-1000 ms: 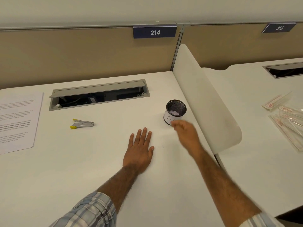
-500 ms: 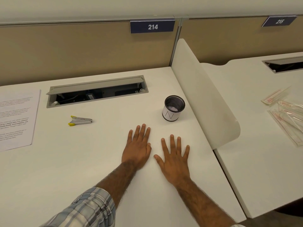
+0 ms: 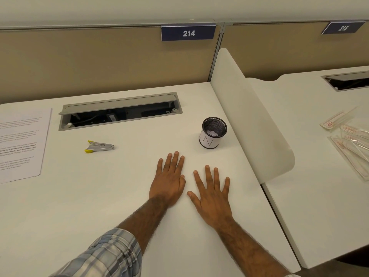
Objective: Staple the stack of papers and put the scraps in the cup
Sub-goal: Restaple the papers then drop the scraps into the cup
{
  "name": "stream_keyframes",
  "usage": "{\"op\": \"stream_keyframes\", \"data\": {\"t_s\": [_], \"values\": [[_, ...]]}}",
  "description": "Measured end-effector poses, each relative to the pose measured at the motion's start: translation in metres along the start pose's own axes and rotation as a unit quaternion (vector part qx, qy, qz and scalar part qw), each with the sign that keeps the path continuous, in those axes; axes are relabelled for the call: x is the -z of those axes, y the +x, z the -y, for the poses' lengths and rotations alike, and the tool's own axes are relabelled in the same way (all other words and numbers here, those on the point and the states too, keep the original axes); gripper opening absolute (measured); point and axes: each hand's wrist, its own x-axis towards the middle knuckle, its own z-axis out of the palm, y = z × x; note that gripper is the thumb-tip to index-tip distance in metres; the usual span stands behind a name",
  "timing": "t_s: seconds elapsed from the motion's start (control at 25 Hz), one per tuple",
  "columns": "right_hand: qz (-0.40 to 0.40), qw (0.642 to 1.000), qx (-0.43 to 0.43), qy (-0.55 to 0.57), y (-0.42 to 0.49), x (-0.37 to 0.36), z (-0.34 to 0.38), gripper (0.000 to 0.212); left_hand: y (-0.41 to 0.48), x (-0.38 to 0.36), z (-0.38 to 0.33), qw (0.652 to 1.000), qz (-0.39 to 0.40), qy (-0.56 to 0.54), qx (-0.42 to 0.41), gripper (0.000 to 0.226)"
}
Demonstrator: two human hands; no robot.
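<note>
left hand (image 3: 169, 180) and right hand (image 3: 211, 194) flat on desk (image 3: 99, 196), palms down, side by side; left fingers (image 3: 175, 162) together, right spread. cup (image 3: 212, 134) just beyond, upright, scraps (image 3: 212, 133) inside. stapler (image 3: 99, 146) further left. papers (image 3: 20, 144) at far left desk edge.

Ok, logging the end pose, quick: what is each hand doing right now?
Left hand: open, flat on the desk, holding nothing.
Right hand: open, flat on the desk, holding nothing.
</note>
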Motion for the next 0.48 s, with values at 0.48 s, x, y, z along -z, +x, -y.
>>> {"op": "stream_keyframes", "data": {"t_s": [0.48], "values": [[0.016,0.999,0.035,-0.006,0.015,0.002,0.013,0.075,-0.001,-0.001,0.0,1.0,0.006,0.003,-0.001,0.067]]}}
